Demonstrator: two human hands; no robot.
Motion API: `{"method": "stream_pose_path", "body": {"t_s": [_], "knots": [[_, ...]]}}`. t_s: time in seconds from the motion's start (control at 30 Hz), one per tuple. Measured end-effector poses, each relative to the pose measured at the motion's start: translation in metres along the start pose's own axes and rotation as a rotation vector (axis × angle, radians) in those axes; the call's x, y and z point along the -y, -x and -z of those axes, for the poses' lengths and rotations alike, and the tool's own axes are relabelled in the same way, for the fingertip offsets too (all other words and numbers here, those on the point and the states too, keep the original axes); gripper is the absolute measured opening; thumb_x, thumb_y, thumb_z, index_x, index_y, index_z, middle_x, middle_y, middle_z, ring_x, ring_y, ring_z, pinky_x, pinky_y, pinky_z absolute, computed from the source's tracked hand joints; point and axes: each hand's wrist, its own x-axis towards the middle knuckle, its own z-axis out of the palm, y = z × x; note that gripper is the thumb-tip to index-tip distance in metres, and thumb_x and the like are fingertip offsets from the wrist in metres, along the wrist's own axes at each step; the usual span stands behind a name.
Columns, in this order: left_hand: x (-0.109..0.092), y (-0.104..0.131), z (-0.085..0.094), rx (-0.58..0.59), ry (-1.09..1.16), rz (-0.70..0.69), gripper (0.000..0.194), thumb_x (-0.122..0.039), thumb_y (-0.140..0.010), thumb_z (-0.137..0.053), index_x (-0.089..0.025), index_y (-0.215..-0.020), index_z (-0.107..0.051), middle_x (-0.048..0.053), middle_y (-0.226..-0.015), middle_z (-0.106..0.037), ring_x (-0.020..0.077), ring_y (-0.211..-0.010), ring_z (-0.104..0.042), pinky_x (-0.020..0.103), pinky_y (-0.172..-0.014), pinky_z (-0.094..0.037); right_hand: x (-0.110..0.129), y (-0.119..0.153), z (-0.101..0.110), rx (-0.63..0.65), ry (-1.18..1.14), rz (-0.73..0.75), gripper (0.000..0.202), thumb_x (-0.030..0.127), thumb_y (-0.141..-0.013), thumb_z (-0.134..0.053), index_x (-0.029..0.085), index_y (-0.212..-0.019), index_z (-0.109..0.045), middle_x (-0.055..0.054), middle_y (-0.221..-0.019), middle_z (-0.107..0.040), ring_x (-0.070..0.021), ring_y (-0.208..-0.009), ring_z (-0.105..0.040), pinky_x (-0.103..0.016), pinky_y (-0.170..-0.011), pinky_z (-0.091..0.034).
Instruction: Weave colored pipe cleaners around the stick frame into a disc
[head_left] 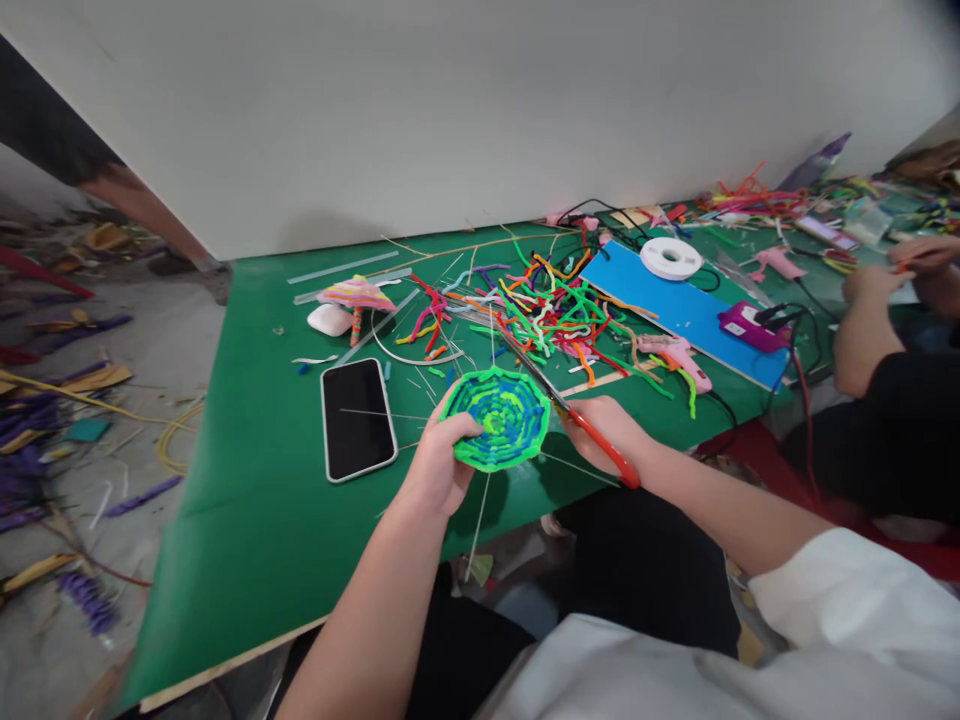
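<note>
My left hand (444, 455) grips the left edge of a round green and blue woven disc (499, 418), thumb on top. Thin pale wires stick out from the disc on several sides. Closed around red-handled scissors (604, 447), my right hand (609, 430) is at the disc's right. The scissor blades (531, 368) point up and left, past the disc's upper right edge. Behind the disc lies a tangled heap of coloured fuzzy stems (547, 305).
On the green table (262, 560) are a phone (358, 420), a small pink umbrella (356, 295), a white case (328, 320), a blue board (675, 310), a white spool (671, 258) and a pink glue gun (675, 360). Another person's hands (874, 285) are at right.
</note>
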Motion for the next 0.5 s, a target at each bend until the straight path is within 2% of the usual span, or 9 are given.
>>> {"method": "stream_pose_path", "body": {"t_s": [0.13,0.3,0.4,0.5], "knots": [[0.001,-0.003,0.006,0.021,0.008,-0.012,0.062,-0.007,-0.055,-0.049,-0.02,-0.115,-0.05,0.003,-0.087,-0.065,0.0175,-0.067,-0.062,0.024,-0.051,-0.051,0.0,-0.001,0.0,-0.018,-0.047,0.004,0.021,0.017,-0.075,-0.035,0.016,-0.065,-0.054,-0.005,-0.062,-0.061,-0.0158,-0.059,-0.057,-0.023,-0.053,-0.031],[-0.006,-0.007,0.016,-0.057,-0.014,-0.08,0.061,-0.007,-0.055,-0.052,-0.02,-0.114,-0.051,0.003,-0.083,-0.066,0.0173,-0.066,-0.062,0.023,-0.048,-0.051,-0.003,-0.002,-0.001,-0.053,-0.159,-0.024,0.022,0.018,-0.074,-0.034,0.017,-0.06,-0.051,-0.004,-0.056,-0.058,-0.0141,-0.054,-0.054,-0.022,-0.053,-0.032],[-0.01,-0.008,0.02,-0.094,0.0,-0.105,0.061,-0.007,-0.054,-0.052,-0.019,-0.114,-0.051,0.004,-0.084,-0.065,0.0176,-0.064,-0.062,0.025,-0.047,-0.053,-0.004,-0.004,-0.001,-0.037,-0.374,-0.088,0.025,0.02,-0.074,-0.034,0.017,-0.053,-0.046,-0.002,-0.048,-0.053,-0.013,-0.049,-0.052,-0.022,-0.053,-0.036],[-0.011,-0.009,0.021,-0.097,0.01,-0.092,0.061,-0.007,-0.053,-0.052,-0.018,-0.113,-0.051,0.004,-0.082,-0.065,0.0174,-0.063,-0.061,0.027,-0.047,-0.054,-0.002,-0.008,-0.004,0.042,-0.754,-0.119,0.023,0.021,-0.073,-0.033,0.018,-0.052,-0.043,0.0,-0.042,-0.047,-0.0117,-0.042,-0.048,-0.022,-0.049,-0.039]]}}
